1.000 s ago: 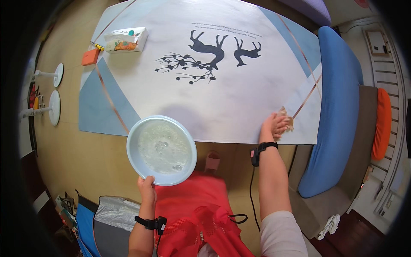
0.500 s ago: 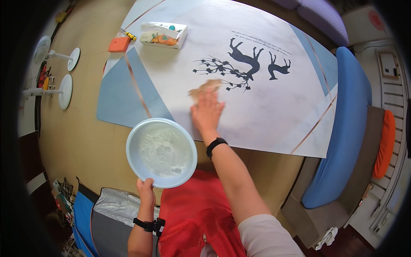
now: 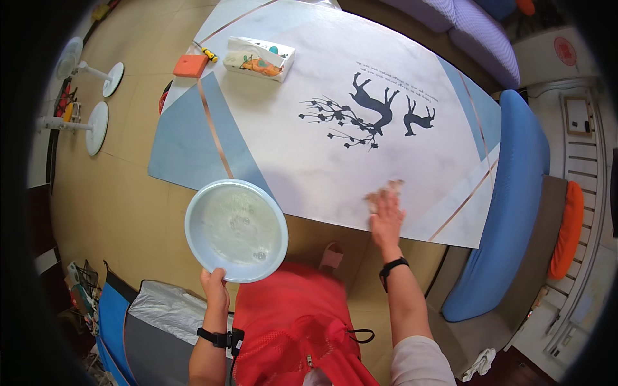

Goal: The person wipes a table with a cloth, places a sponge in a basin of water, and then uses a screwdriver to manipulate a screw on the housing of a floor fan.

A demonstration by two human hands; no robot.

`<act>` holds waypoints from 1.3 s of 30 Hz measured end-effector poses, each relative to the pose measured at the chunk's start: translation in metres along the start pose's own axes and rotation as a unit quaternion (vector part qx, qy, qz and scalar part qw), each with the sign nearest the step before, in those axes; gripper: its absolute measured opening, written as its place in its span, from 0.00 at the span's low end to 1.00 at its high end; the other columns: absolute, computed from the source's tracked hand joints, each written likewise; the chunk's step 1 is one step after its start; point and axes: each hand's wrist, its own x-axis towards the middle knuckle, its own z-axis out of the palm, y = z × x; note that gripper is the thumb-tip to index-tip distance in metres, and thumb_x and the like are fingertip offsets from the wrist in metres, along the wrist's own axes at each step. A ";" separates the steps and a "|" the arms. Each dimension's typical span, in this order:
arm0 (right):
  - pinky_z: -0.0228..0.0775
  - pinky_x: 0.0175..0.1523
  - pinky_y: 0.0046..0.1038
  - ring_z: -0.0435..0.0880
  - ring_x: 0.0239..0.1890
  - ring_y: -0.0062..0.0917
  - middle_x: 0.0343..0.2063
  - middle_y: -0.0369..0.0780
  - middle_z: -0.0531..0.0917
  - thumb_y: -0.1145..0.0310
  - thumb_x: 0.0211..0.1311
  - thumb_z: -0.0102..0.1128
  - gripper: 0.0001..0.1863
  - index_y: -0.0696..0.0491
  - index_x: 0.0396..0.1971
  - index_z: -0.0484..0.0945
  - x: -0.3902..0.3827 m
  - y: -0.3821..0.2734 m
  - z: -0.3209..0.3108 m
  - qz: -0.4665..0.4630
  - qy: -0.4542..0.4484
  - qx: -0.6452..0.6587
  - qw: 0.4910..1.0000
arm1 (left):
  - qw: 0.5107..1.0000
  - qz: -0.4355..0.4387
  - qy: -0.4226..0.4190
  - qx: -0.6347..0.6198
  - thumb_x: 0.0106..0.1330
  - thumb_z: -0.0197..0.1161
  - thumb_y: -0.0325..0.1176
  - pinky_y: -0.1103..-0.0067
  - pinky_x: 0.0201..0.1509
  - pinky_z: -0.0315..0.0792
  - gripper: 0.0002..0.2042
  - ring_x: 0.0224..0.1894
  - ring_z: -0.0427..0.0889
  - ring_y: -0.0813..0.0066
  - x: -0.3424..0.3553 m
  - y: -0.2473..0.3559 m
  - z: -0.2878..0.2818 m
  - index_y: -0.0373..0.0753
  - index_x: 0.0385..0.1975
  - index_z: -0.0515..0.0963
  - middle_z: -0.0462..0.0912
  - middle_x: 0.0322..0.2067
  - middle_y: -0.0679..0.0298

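Observation:
My left hand [image 3: 215,287] grips the near rim of a light blue plastic basin [image 3: 196,248], with the thumb over the edge. Cloudy, bubbly water stands in the basin, which I hold beside the table's near edge. My right hand [image 3: 387,222] is pressed down over a brown cloth [image 3: 373,201] on the tabletop, close to the near edge. Parts of the cloth stick out past my fingertips; hand and cloth are slightly blurred. The table [image 3: 309,183] has a white marbled cover with blue corners, copper stripes and black deer and branches.
At the table's far left are a tissue pack [image 3: 261,59], an orange-red block [image 3: 190,65] and a yellow-handled screwdriver [image 3: 209,55]. A bench with a blue cushion [image 3: 508,212] borders the right side. White round-based stands [image 3: 96,128] are on the floor at left.
My right hand has swept the cloth right and nearer to me, from below the branch pattern to the near edge. The basin stays in my left hand, and the view has shifted slightly.

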 end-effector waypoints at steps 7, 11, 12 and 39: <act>0.39 0.67 0.56 0.39 0.73 0.41 0.71 0.44 0.42 0.49 0.67 0.38 0.36 0.45 0.70 0.42 0.047 0.042 0.026 0.342 0.094 0.021 0.935 | 1.000 -0.016 -0.015 -0.004 0.52 0.52 0.20 0.83 0.36 0.70 0.10 0.31 0.76 0.80 0.015 -0.008 -0.016 0.34 0.34 0.75 0.78 0.32 0.66; 0.38 0.66 0.59 0.41 0.72 0.42 0.70 0.46 0.48 0.49 0.64 0.43 0.39 0.47 0.70 0.43 0.104 -0.044 0.018 0.279 0.115 -0.015 0.953 | 1.000 -0.021 -0.015 0.008 0.52 0.52 0.19 0.83 0.37 0.70 0.09 0.31 0.76 0.81 0.022 -0.001 -0.027 0.33 0.32 0.75 0.79 0.31 0.66; 0.38 0.66 0.59 0.42 0.72 0.42 0.70 0.46 0.48 0.49 0.63 0.44 0.38 0.47 0.70 0.45 0.115 -0.081 0.011 0.221 0.107 0.005 0.969 | 1.000 -0.019 -0.007 0.007 0.52 0.52 0.19 0.83 0.37 0.70 0.09 0.31 0.76 0.81 0.024 0.000 -0.031 0.33 0.32 0.75 0.79 0.31 0.66; 0.35 0.69 0.54 0.41 0.73 0.40 0.71 0.41 0.42 0.55 0.65 0.41 0.34 0.44 0.70 0.48 0.045 -0.534 0.062 -0.344 0.006 -0.075 0.936 | 0.999 0.000 0.004 -0.044 0.53 0.51 0.21 0.81 0.38 0.72 0.09 0.32 0.78 0.79 0.163 0.130 -0.210 0.33 0.33 0.77 0.80 0.31 0.65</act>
